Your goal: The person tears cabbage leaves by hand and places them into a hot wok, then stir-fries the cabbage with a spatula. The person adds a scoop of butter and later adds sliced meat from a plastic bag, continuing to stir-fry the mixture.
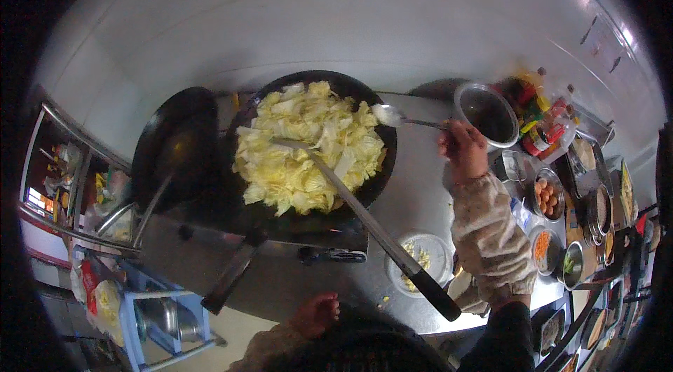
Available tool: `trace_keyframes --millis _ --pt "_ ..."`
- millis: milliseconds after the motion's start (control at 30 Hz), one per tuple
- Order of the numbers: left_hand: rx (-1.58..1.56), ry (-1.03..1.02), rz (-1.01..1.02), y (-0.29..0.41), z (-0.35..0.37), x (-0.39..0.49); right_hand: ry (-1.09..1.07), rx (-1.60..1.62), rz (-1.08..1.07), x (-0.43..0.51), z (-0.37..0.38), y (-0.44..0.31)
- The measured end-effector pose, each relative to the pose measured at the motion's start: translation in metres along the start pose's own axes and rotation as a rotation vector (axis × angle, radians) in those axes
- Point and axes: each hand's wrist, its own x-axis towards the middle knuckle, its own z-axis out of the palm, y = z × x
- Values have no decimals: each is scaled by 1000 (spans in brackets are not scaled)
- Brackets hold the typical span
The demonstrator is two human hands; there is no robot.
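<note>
My right hand [465,148] grips the handle of a metal spoon [390,115]. White powder or grains sit in the spoon's bowl, which is above the right rim of a black wok [388,161]. Chopped napa cabbage [315,172] fills the wok in a high heap. A long wok spatula [363,211] rests unheld across the cabbage, its black handle end pointing down to the right, over a clear bowl of chopped garlic [418,261]. Low in the view, my left hand [318,314] is near my body with its fingers curled and nothing visible in it.
A second dark wok [176,156] stands tilted at the left, a ladle handle [152,209] against it. Beside my right hand are a round container [486,114], sauce bottles [549,130], eggs [546,196] and shredded carrot [542,246]. The wok's handle [231,277] juts towards me. A blue rack [163,314] stands lower left.
</note>
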Motion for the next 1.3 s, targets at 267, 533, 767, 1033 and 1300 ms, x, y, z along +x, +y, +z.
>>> trace_keyframes --millis 267,533,767,1033,1300 --pt "-95 -31 26 -2 -12 -10 -140 -226 -101 27 65 6" --pt "-145 18 -13 -3 -4 -13 148 -66 -87 12 -38 -9" --pt "-110 33 -147 1 -1 5 607 -206 -92 -50 -221 21" --pt "19 32 -250 -10 34 36 516 -1314 -149 -60 -305 97" --pt "55 353 -83 -28 23 61 759 -580 116 9 -370 96"
